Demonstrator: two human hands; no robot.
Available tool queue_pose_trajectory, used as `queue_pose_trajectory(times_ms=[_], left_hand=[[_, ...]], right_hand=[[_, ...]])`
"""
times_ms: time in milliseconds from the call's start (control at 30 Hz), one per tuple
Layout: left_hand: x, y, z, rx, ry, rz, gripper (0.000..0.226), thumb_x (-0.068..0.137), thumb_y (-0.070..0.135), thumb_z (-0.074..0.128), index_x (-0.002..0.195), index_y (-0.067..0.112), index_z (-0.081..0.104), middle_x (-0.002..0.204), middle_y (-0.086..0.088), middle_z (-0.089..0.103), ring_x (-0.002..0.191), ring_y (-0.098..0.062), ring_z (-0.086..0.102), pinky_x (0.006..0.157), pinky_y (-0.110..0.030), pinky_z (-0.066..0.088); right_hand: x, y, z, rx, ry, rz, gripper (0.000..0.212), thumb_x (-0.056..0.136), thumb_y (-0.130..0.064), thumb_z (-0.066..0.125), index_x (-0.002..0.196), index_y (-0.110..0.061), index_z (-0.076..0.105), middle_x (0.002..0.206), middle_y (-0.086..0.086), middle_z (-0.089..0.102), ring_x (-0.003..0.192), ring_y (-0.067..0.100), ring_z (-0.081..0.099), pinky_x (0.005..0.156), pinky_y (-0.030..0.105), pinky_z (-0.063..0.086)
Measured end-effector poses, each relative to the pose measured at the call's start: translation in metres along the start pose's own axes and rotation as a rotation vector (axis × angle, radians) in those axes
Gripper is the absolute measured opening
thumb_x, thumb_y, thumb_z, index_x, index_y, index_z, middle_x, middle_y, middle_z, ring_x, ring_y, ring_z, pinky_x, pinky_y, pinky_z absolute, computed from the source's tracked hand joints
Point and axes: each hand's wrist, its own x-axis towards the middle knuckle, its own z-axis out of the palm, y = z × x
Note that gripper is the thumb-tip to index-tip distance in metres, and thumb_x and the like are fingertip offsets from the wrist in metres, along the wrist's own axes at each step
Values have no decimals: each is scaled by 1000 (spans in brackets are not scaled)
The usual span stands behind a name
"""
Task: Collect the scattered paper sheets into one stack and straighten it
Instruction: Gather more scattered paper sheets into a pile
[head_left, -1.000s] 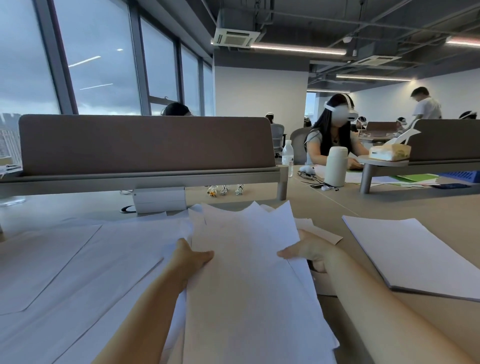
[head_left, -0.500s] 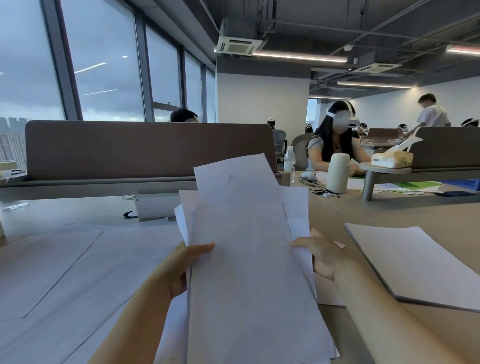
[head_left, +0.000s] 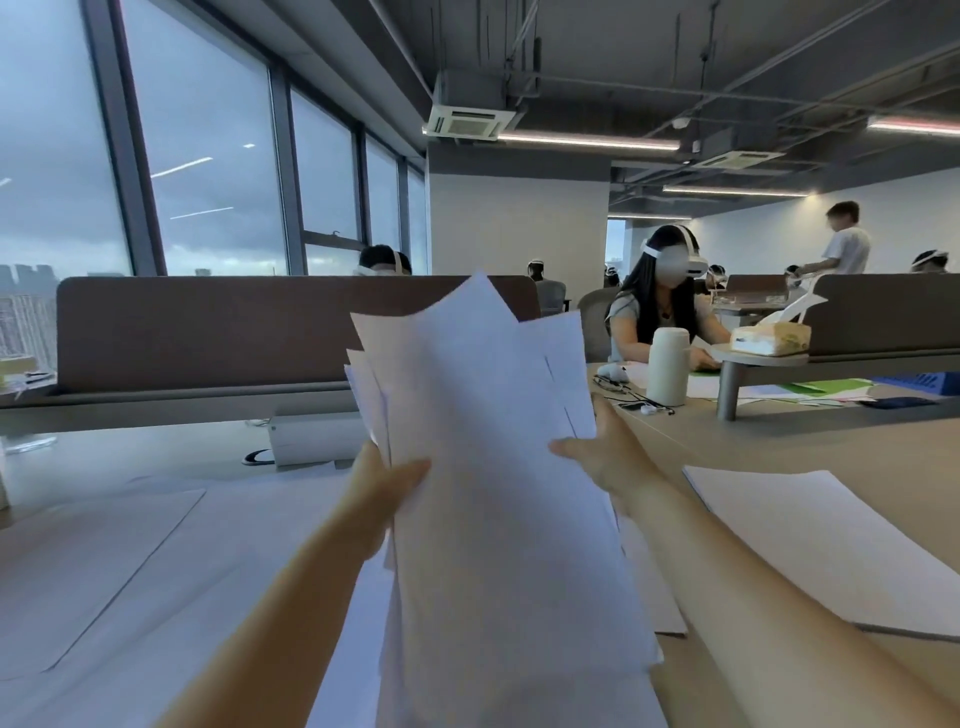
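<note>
Both hands clamp the bundle of paper sheets (head_left: 493, 467) by its long sides. The left hand (head_left: 384, 488) pinches the left edge, thumb on the face, and the right hand (head_left: 602, 457) grips the right edge likewise, probably so the bottom can be knocked level. The bundle is lifted and tilted above the desk (head_left: 737, 441), over its middle, with its top corners fanned out of line. Pale sheets (head_left: 130, 545) lie flat toward the desk's left edge and a separate stack (head_left: 810, 540) toward its right, with bare wood between. The divider panel (head_left: 260, 327) stands well behind.

Bare left hand (head_left: 382, 488) and bare right hand (head_left: 605, 456); forearms bare down to the frame's lower edge.
</note>
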Motion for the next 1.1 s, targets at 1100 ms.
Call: queue_pose_trajectory(times_ms=[1100], left_hand=[[-28,55,10,22,192,426,23,96,38,47,81,22,41,74,5,40,64,-9,40,61,-25,37]], right_hand=[[-10,-47,-10,326,59,-51,42,85,-25,69,121,-9,52,115,9,67,100,26,68,85,44,57]])
